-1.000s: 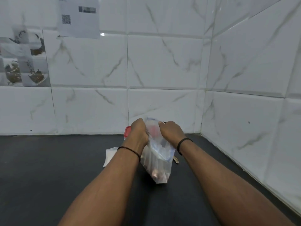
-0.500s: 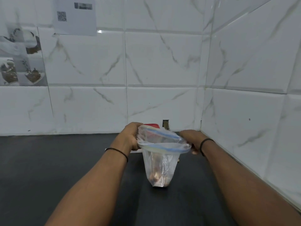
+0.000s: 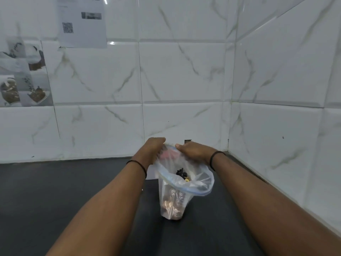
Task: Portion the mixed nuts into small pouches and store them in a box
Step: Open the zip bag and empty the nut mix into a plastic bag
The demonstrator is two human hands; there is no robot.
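**Ana:** Both hands sit at the far rim of the bag. Starting from the left: the left hand (image 3: 154,147) has its fingers curled over the back edge of the clear zip bag (image 3: 181,183), gripping the plastic there. Its knuckles face the camera, so the fingertips themselves are hidden.

**Ben:** And the bag itself?

**Ana:** It stands upright on the dark counter (image 3: 55,191), between the forearms, with its mouth folded outward like a collar. I'd judge the fold is there to keep the opening wide and the bag standing by itself, so nuts can be scooped out without a hand propping it.

**Ben:** Where are the nuts?

**Ana:** The mixed nuts (image 3: 172,205) lie at the bottom of the bag, brownish through the plastic; a few dark pieces and a yellow one show higher up inside.

**Ben:** The other hand?

**Ana:** The right hand (image 3: 194,150) mirrors the left, fingers bent down onto the rim just beside it, pinching the plastic. Neither hand is spread; both are closed on the bag's edge.

**Ben:** Any pouches or box?

**Ana:** Something red (image 3: 167,154) shows blurred behind the plastic, possibly a lid; I can't tell. A white sheet (image 3: 151,171) lies behind the left wrist. No portioning looks begun.
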